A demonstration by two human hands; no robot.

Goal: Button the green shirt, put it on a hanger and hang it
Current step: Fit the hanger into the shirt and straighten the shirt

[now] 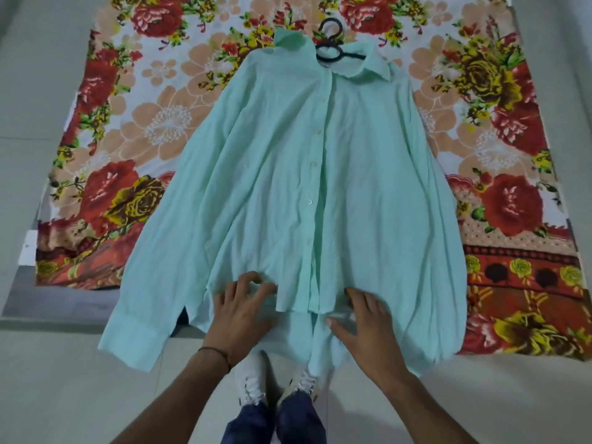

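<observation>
Dark thread wristband (left wrist), white sneakers, blue jeans.

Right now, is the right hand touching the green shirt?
Touching. The head view shows the right hand resting flat on the green shirt at its bottom hem, fingers straight against the fabric.

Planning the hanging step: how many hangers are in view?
1: a black hanger lies at the collar of the green shirt, its hook on the floral sheet; most of it is hidden under fabric.
</observation>
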